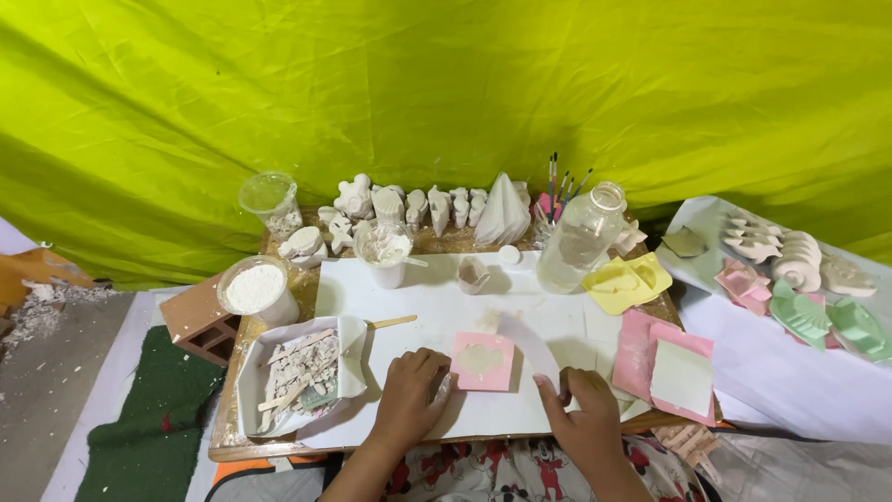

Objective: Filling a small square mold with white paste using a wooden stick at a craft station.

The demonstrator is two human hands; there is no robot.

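Observation:
A small pink square mould (483, 361) filled with pale plaster lies on the white sheet (437, 297) near the table's front edge. My left hand (411, 398) rests palm down on the sheet, its fingers touching the mould's left edge. Just right of the mould, my right hand (583, 414) lies flat on the sheet, fingers spread, holding nothing. A flat wooden stick (394, 323) lies on the sheet above my left hand.
A white tray of plaster scraps and sticks (299, 374), a tub of white powder (255, 290), a mixing cup (386, 251), a clear plastic jar (581, 237), yellow (627, 282) and pink moulds (671, 367), white plaster figures (409, 206), brushes (560, 181), a brick (198, 319).

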